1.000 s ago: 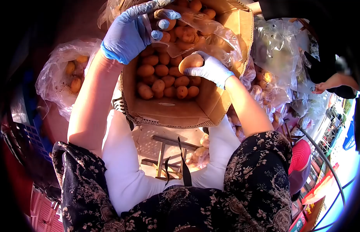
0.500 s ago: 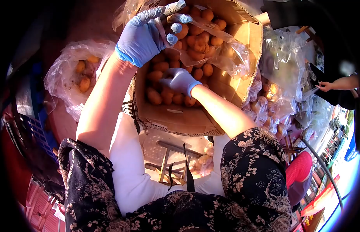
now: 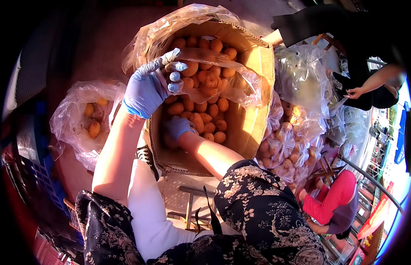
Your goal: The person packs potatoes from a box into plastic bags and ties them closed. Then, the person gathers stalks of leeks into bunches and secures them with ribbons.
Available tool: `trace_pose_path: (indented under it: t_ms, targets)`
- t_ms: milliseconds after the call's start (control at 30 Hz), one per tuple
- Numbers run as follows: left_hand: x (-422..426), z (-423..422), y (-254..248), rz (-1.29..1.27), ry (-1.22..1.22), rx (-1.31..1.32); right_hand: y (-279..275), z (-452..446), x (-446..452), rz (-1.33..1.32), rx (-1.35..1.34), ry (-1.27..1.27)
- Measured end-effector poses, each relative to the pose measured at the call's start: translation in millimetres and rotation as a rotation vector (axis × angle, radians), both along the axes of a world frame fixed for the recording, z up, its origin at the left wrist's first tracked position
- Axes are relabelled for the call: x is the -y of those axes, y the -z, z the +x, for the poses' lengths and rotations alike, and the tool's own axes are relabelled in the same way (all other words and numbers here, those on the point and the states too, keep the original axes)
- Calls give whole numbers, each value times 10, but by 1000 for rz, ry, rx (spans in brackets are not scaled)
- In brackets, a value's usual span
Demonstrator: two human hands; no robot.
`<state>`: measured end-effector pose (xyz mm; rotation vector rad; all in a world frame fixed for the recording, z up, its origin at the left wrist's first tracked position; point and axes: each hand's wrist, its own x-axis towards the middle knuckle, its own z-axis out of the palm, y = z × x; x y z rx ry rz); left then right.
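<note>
My left hand (image 3: 148,88), in a blue glove, is raised over the left side of a cardboard box (image 3: 254,132). Its fingers are curled on the edge of a clear plastic bag (image 3: 247,84), which stretches to the right with several orange oval fruits, mango-like, in or under it. Lower in the box, my right hand (image 3: 179,127), also gloved, reaches among loose fruits (image 3: 207,118) by the left wall. Its fingers are hidden in shadow and behind the hand, so any fruit in them cannot be made out.
On the left lies an open plastic bag (image 3: 81,119) holding a few fruits. Filled clear bags (image 3: 289,145) are heaped right of the box. Another person's hand (image 3: 355,92) pinches plastic at the right; a person in red (image 3: 331,198) sits lower right. A wooden stool (image 3: 190,207) stands below the box.
The view has shifted, so the box sits lower and further left. My right hand has moved left and deeper among the fruits. My left hand keeps its curled grip on the bag.
</note>
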<state>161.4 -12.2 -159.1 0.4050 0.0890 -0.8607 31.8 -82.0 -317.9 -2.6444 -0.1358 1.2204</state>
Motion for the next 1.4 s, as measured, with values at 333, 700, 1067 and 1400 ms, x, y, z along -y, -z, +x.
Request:
trace_pose_path:
  t_ms: [333, 700, 1067, 1400]
  targets:
    - [81, -41, 38, 190, -9, 87, -1230, 175, 1542, 1258, -905, 1099]
    - [260, -237, 102, 569, 306, 420, -1569, 124, 1736, 1477, -489, 983]
    - [613, -494, 363, 609, 443, 592, -1395, 185, 1614, 1300, -518, 1556]
    - [454, -320, 483, 168, 277, 86, -1462, 243, 1686, 1572, -713, 1376]
